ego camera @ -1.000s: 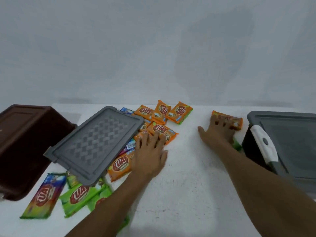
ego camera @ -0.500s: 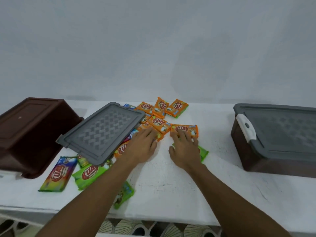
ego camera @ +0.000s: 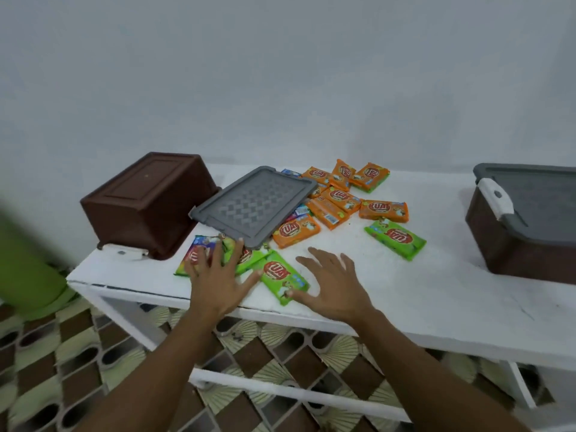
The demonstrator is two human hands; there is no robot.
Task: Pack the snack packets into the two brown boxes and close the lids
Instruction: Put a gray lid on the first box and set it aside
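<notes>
Your hands hover spread over the near edge of the white desk (ego camera: 405, 294), fingers splayed and gripping nothing. Your left hand (ego camera: 218, 275) covers the multicoloured packet (ego camera: 194, 255) and the green packets beside it. Your right hand (ego camera: 335, 283) hangs open with its thumb touching the near end of a green snack packet (ego camera: 282, 275).

The snack packets lie loose on the desk, none yet in a box. A cluster of orange packets (ego camera: 339, 194) fans out toward the back. One orange packet (ego camera: 384, 210) sits apart to the right, with a lone green packet (ego camera: 395, 240) just in front of it.

The left brown box (ego camera: 146, 207) stands upside down at the desk's left end, its base uppermost. Its grey lid (ego camera: 252, 204) lies tilted across the packets beside it. The right brown box (ego camera: 514, 241) sits well apart at the far right, grey lid (ego camera: 536, 201) on and white latch (ego camera: 495, 198) showing.

Judging by this, you are at the gathering stage, sweeping scattered packets together before any packing. Your next move calls for closing both hands on the near green packets. A box must also be made ready: the left one turned upright, or the right one unlatched and opened. Mind the packets pinned under the loose lid.
</notes>
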